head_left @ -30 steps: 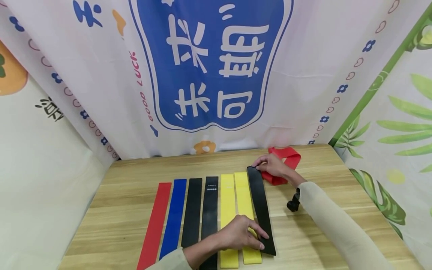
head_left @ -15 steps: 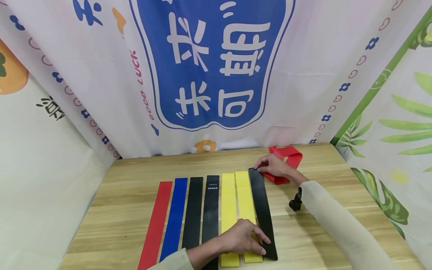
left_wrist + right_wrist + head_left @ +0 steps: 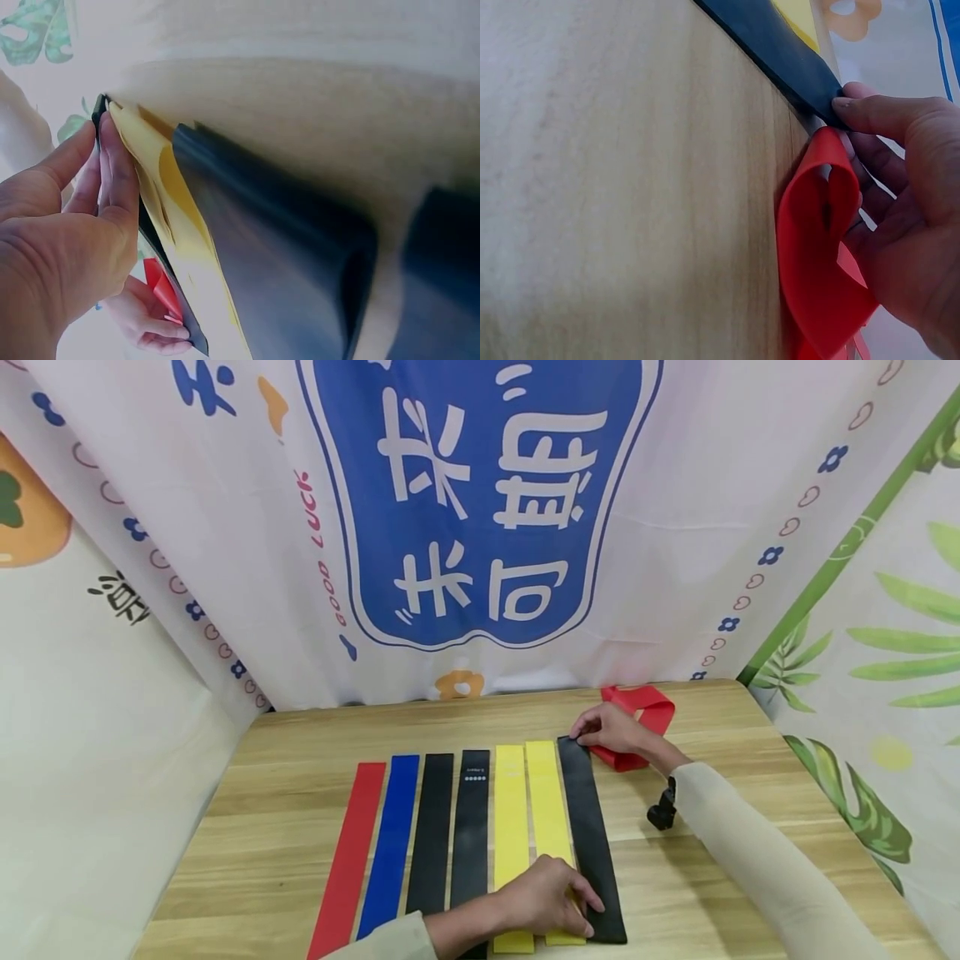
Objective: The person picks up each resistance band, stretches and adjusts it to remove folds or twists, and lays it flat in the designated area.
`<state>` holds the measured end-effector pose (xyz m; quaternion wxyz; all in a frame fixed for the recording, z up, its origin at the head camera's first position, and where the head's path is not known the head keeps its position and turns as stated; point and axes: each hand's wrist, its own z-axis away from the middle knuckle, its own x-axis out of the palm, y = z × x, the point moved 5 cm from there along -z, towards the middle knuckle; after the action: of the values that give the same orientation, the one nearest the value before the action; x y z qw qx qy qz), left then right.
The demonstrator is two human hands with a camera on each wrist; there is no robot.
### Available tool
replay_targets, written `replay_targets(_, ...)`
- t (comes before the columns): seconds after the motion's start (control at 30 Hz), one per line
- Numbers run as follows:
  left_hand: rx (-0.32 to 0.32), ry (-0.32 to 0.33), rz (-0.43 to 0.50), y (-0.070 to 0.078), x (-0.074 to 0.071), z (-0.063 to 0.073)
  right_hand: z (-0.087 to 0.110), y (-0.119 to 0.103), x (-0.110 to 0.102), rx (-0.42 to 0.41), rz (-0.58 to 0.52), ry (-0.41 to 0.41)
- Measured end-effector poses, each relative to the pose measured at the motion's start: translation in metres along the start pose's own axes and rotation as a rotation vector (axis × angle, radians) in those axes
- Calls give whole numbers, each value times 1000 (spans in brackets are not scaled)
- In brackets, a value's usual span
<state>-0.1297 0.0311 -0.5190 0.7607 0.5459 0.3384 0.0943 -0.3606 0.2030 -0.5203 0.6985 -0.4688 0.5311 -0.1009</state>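
Observation:
A flat black resistance band (image 3: 594, 835) lies slightly slanted at the right end of a row of bands. My right hand (image 3: 611, 728) pinches its far end between thumb and fingers; the right wrist view shows the thumb (image 3: 877, 116) on top of the black band (image 3: 780, 56). At the near end, my left hand (image 3: 547, 897) holds the same band, with thumb and fingers on either side of its edge in the left wrist view. Two yellow bands (image 3: 512, 827) lie just left of it, partly covered by the left hand. A loose red loop band (image 3: 658, 712) stands beside the right hand.
Further left in the row lie a grey-black band with white print (image 3: 470, 827), a plain black band (image 3: 431, 827), a blue band (image 3: 390, 852) and a red band (image 3: 350, 860). The wooden table (image 3: 247, 835) meets a printed curtain (image 3: 360, 685) at the back.
The black band has shifted a little toward me and to the right, both hands moving with it. The other bands and the red loop keep their places.

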Motion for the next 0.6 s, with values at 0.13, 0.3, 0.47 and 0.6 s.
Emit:
replay_targets(0.13,8,14,-52,2,4,-2,1,-1,0,-12,-22,-3)
replay_targets(0.3,26,7,-163,5,8,-5,2,0,0,-19,-29,-2)
replay_targets(0.47,30,-4,-200,5,8,-5,1,2,-1,-18,6,16)
replay_targets(0.6,25,-48,-184,3,7,-5,2,4,-1,-11,10,38)
